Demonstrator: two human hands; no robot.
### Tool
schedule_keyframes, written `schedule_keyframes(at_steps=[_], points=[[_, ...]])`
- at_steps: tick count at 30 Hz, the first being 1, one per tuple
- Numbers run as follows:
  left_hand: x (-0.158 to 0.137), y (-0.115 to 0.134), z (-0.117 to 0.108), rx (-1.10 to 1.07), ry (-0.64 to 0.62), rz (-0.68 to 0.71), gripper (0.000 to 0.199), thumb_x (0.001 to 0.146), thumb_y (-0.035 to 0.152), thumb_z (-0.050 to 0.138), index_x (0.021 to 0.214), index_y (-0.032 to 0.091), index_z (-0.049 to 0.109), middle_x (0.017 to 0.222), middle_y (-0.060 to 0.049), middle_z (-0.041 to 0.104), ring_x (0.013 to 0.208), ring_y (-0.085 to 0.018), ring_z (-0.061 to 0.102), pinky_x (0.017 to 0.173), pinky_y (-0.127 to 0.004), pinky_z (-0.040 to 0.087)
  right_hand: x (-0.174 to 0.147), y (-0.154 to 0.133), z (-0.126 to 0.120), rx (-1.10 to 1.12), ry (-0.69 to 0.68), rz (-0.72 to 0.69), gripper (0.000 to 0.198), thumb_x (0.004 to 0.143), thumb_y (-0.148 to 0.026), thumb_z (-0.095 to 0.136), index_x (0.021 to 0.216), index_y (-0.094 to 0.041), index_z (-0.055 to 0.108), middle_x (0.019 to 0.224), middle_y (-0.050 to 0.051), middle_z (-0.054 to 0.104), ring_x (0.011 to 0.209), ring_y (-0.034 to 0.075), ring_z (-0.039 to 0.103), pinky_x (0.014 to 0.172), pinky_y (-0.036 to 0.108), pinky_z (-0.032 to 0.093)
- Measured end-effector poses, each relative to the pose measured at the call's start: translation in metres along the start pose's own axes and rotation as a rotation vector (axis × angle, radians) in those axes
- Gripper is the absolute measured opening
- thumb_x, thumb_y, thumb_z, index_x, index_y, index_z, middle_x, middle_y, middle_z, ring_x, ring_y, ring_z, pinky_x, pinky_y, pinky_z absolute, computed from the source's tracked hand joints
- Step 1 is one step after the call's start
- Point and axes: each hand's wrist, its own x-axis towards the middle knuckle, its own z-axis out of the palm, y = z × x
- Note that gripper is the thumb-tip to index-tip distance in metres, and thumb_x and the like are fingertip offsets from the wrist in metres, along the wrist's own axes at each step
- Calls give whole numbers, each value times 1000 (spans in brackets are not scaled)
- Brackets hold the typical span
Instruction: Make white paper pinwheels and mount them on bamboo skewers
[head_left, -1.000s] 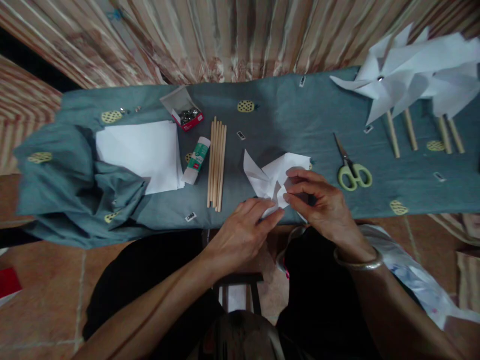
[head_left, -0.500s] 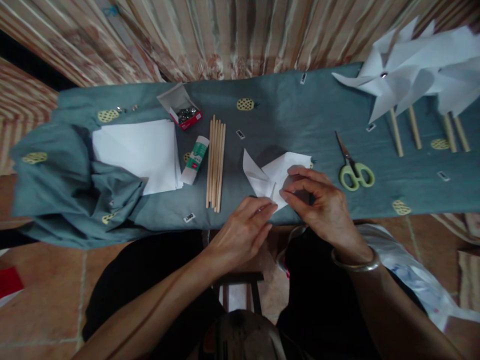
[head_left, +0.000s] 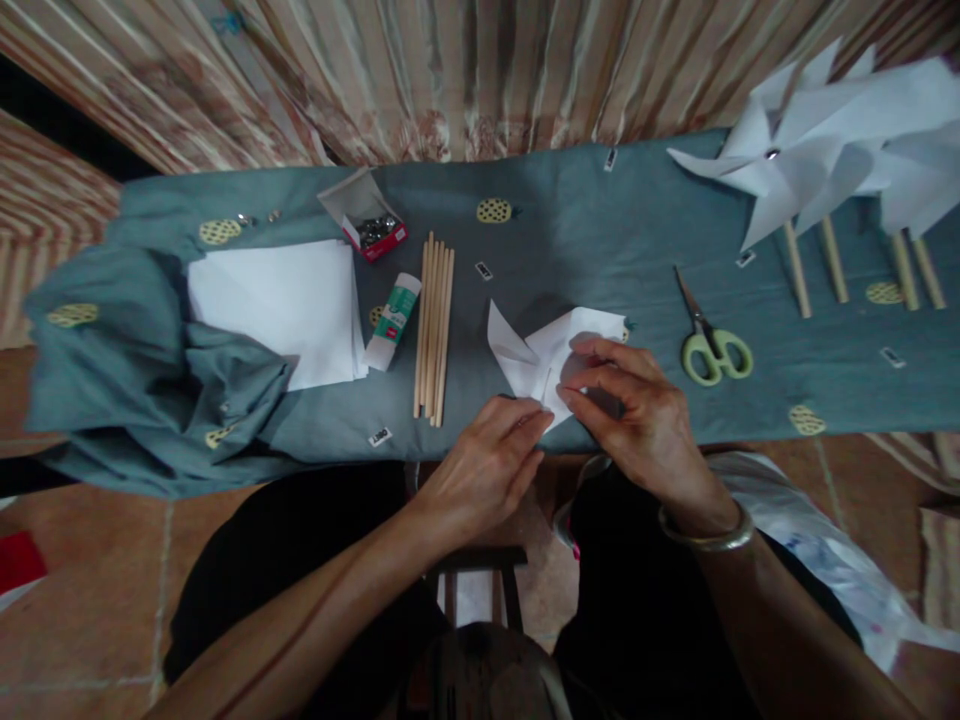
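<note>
A partly folded white paper pinwheel (head_left: 559, 345) lies near the front edge of the cloth-covered table, one blade curling up at its left. My left hand (head_left: 499, 450) pinches the paper's lower corner between thumb and fingertips. From the other side my right hand (head_left: 637, 420), with a silver bangle at the wrist, has thumb and index finger closed on the paper's right part; the other fingers curve over it. Scissors (head_left: 712, 345) with green handles lie just right of that hand. To the left of the paper is a row of several wooden sticks (head_left: 433, 335).
A glue stick (head_left: 394, 320), a stack of white paper (head_left: 277, 310) and a red box of metal pins (head_left: 375, 232) lie at left. Finished white pinwheels (head_left: 810, 150) on sticks rest at the far right. A pleated curtain (head_left: 450, 80) hangs behind the table.
My right hand's fingers have shifted very slightly on the paper. The whole view has moved a little; otherwise both hands keep their places.
</note>
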Motion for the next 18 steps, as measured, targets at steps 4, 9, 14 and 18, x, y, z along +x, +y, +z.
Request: schedule_keyframes(at_steps=[4, 9, 14, 18], points=[[1, 0, 0, 1, -9, -9, 31, 92, 15, 50, 123, 15, 54, 118, -11, 60, 109, -22, 56, 94, -43, 55, -1, -2, 1, -12, -5, -34, 15, 91, -28, 56, 98, -30, 69, 125, 4, 62, 109, 25, 59, 96, 48, 50], [1, 0, 0, 4, -7, -2, 31, 91, 14, 51, 122, 13, 54, 118, -12, 60, 109, -22, 55, 93, -42, 55, -2, -4, 2, -63, -30, -54, 25, 93, -27, 53, 113, -35, 66, 129, 2, 58, 109, 25, 59, 95, 46, 51], [1, 0, 0, 8, -9, 1, 31, 91, 13, 52, 122, 12, 54, 118, -12, 60, 109, -22, 55, 94, -41, 54, -2, -5, 2, -112, -46, -96, 27, 94, -26, 50, 116, -32, 66, 130, 4, 57, 108, 25, 58, 93, 46, 52], [1, 0, -1, 7, -8, 2, 31, 90, 13, 52, 121, 12, 54, 117, -12, 60, 109, -22, 55, 94, -42, 55, -1, -7, 1, -100, -54, -81, 32, 94, -26, 50, 120, -36, 64, 131, 3, 57, 109, 26, 59, 93, 48, 52]])
